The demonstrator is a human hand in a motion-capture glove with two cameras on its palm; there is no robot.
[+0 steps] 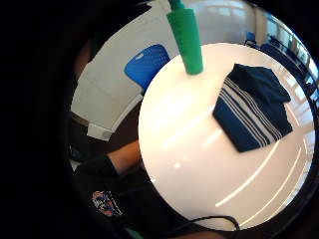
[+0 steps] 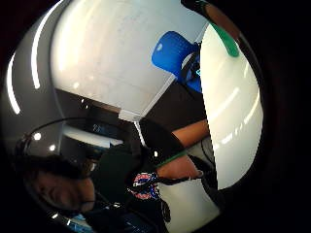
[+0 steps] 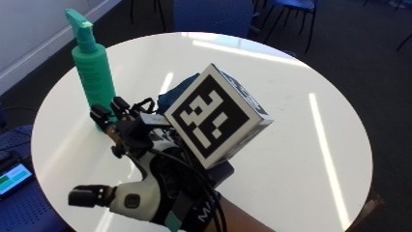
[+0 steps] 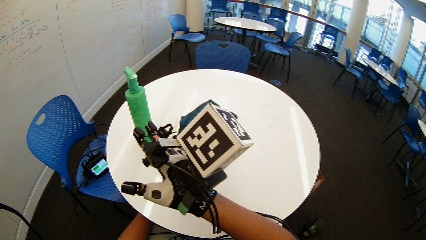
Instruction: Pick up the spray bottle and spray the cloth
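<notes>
Green bottle stood untouched near the worktop edge; the hand hovered beside it, fingers spread, cloth unsprayed.

Green spray bottle upright on table; folded navy striped cloth nearby.

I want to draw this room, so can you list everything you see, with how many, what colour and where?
spray bottle: one, green, upright on the table near its edge, by the gloved fingers
cloth: one, dark blue with white stripes, folded on the table
table: one, white, round, in the middle
chairs: several, blue, around the table and further back
far table: one, white, at the back of the room
right hand: one, black glove, over the table, reaching toward the bottle; whether its grip has closed is hidden
</notes>
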